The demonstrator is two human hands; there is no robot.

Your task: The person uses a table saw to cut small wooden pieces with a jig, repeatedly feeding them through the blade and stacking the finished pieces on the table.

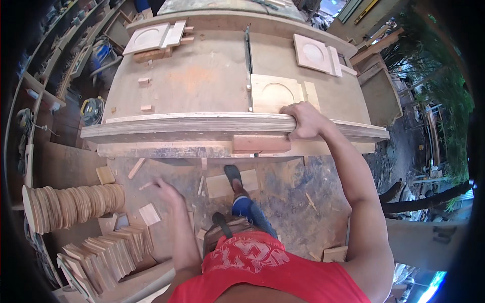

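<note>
Across the near side of the workbench lies a long stack of plywood strips (pixel 187 122), on edge along the front. My right hand (pixel 307 120) is closed over its top edge, right of the middle. A reddish wooden block (pixel 261 144) sits against the front of the strips, just left of that hand. Beyond my fingers lies a pale square board with a round recess (pixel 275 93), a narrower piece beside it. My left hand (pixel 169 193) hangs low over the floor on the left, slightly blurred, its fingers loosely apart. A small pale scrap shows near its fingertips; I see no grip on it.
Similar recessed boards lie at the bench's far left (pixel 146 38) and far right (pixel 311 52). Round wooden discs (pixel 76 206) and flat wooden pieces (pixel 103 260) are stacked at my left. Offcuts (pixel 150 214) litter the floor. A power tool (pixel 92 111) stands left of the bench.
</note>
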